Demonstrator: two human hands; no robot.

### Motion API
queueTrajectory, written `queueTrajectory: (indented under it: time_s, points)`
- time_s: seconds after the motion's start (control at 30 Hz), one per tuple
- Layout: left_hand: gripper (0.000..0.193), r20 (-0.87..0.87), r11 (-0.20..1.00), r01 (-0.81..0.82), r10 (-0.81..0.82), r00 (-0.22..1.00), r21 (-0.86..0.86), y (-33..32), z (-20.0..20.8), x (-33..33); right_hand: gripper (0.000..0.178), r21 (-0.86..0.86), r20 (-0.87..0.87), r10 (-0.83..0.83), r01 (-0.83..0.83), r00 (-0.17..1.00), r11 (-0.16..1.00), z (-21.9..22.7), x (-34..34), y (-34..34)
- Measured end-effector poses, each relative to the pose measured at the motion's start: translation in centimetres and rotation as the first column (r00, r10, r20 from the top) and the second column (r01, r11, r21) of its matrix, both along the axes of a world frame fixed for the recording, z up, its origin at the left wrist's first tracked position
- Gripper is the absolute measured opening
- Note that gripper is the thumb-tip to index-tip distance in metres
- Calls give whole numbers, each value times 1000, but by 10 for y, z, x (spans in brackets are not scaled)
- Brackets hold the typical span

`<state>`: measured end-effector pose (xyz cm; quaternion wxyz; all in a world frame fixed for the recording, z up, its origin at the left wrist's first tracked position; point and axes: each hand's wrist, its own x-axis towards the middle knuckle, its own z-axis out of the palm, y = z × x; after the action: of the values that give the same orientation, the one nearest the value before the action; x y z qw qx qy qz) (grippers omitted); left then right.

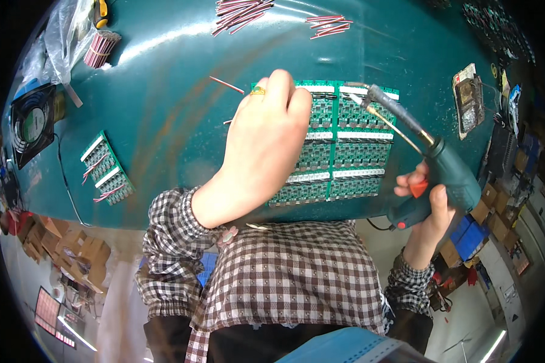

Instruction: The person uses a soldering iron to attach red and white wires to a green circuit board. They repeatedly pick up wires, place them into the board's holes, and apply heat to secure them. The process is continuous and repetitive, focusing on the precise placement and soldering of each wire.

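Observation:
My right hand (427, 196) grips a dark green soldering gun (454, 172) with a red trigger, its fingers wrapped round the handle. The metal tip and a thin feed tube (396, 130) slant up and left over a green circuit board panel (363, 157). That panel carries rows of white connectors and small parts. Across its left part lies my left hand (266, 139), fingers curled down and a ring on one finger. Its fingertips are hidden, so what they pinch does not show. A red and white wire (227, 85) sticks out beside it, and another wire end (227, 123) shows lower.
Bundles of wires (242, 13) and a smaller pile (329, 26) lie at the far side. A banded wire bundle (102, 49), a black fan (33, 124) and a smaller wired board (108, 169) are at left. A worn, box-like block (468, 100) sits at right.

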<state>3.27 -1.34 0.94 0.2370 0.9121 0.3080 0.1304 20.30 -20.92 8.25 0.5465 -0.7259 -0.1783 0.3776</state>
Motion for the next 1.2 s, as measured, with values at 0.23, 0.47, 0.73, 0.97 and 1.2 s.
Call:
queueTrajectory:
  time_s: [0.23,0.47,0.73,0.97,1.2]
  points:
    - [8,117,960,-3,37,992,-281,8,-4,-4,42,-61,-34,-25,23,999,998,6,-12,1]
    - [9,66,978,-39,54,996,-204,6,-1,0,38,-138,-19,30,-32,999,990,11,-18,7]
    - [9,115,973,7,20,993,-230,12,-4,3,35,-150,-38,60,-65,997,986,15,-21,8]
    - [9,155,967,9,31,987,-254,12,-4,1,40,-216,73,124,-106,990,971,13,-24,10]
    - [9,144,965,9,31,989,-263,12,-5,2,44,-233,116,144,-114,983,966,12,-24,12]
